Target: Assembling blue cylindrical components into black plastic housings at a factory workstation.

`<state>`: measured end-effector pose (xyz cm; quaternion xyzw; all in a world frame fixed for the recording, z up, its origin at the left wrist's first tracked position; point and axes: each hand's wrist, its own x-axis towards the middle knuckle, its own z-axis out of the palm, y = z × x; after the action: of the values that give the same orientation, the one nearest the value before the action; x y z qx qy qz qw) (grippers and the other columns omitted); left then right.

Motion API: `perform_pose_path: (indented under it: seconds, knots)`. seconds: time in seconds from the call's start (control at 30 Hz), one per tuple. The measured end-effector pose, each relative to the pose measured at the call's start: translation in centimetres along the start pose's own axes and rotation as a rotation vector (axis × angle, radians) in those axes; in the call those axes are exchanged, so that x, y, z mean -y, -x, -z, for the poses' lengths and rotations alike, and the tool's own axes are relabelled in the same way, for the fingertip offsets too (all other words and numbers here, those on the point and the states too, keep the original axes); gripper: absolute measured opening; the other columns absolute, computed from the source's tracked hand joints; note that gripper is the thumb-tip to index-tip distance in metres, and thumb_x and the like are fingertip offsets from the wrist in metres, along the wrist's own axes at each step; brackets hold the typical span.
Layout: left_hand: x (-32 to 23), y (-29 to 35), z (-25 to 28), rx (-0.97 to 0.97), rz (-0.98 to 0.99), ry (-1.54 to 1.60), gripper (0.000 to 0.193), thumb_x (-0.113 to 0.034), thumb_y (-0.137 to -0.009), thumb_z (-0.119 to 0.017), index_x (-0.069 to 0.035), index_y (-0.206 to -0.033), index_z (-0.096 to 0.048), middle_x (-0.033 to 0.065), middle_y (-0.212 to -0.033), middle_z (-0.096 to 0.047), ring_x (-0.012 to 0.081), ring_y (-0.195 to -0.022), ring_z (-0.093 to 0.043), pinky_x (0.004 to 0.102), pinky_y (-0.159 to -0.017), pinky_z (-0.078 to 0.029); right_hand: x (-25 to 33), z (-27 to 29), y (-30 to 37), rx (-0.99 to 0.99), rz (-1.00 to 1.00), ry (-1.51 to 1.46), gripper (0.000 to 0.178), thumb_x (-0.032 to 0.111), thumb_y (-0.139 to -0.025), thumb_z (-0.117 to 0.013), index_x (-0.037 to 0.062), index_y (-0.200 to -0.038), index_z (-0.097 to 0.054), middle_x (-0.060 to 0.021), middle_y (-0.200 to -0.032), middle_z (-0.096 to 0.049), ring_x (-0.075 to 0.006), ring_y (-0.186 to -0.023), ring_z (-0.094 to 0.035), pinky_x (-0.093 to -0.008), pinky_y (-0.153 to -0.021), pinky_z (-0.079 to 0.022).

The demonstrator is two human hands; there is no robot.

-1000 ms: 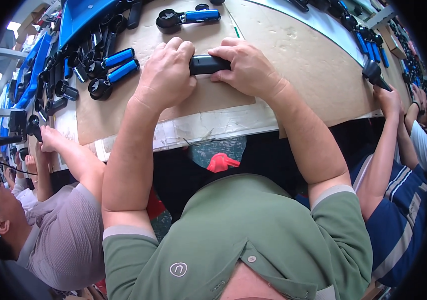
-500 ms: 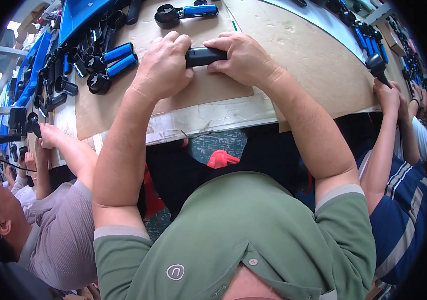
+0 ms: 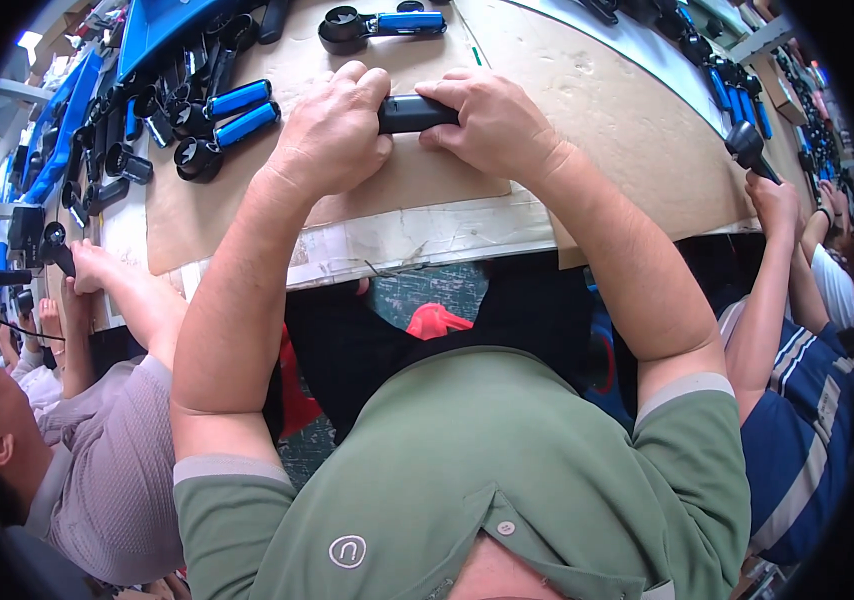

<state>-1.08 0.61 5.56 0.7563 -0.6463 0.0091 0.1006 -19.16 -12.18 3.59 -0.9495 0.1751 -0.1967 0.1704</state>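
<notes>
A smooth black handle-shaped casing [image 3: 413, 114] lies level between my two hands, over the brown board on the bench. My left hand [image 3: 337, 128] is closed round its left end, the fingers curled over the top. At the other end, my right hand [image 3: 495, 128] grips it between thumb and fingers. Both ends of the casing are hidden in my hands. Beyond it lies a black part with a round vaned head and a blue cylinder [image 3: 411, 21]. Left of my left hand are more such pieces with blue cylinders [image 3: 246, 123].
Many black parts crowd the bench's left side beside a blue bin [image 3: 159, 35]. Brown board [image 3: 637, 140] covers the bench before me. A co-worker's hand [image 3: 94, 268] works at the left; another's hand [image 3: 773, 203] holds a black device [image 3: 747, 147] at the right.
My hands keep their grip on the black casing, with little visible movement. The view has shifted slightly. The right co-worker's black device has tilted a little.
</notes>
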Motion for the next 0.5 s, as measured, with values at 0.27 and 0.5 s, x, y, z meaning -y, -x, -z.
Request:
perform_pose_path:
  seconds: [0.27,0.5]
  knots:
    - [-0.3,0.0,-0.1,-0.059,-0.063,-0.052,0.031,-0.01,-0.084,-0.069,-0.007,-0.114,-0.066,0.0129,-0.107,-0.066,0.0351,-0.101,-0.071,0.0446,-0.093,-0.059,-1.1,-1.1,0.6,-0.086,0.192,0.069,0.045,0.025,-0.096,-0.077,0.0026,-0.134,-0.068,-0.0114,-0.112,-0.073,-0.0279,-0.1,-0.071,-0.0385,-0.099,-0.057]
    - [0.0,-0.1,-0.1,-0.036,-0.065,-0.046,0.031,-0.009,-0.084,-0.069,-0.007,-0.115,-0.066,0.0121,-0.109,-0.067,0.0347,-0.101,-0.071,0.044,-0.093,-0.059,-0.6,-1.3,0.0,0.041,0.154,0.264,0.035,0.035,-0.104,-0.068,0.0052,-0.122,-0.06,-0.0116,-0.103,-0.069,-0.0289,-0.09,-0.072,-0.0395,-0.087,-0.061]
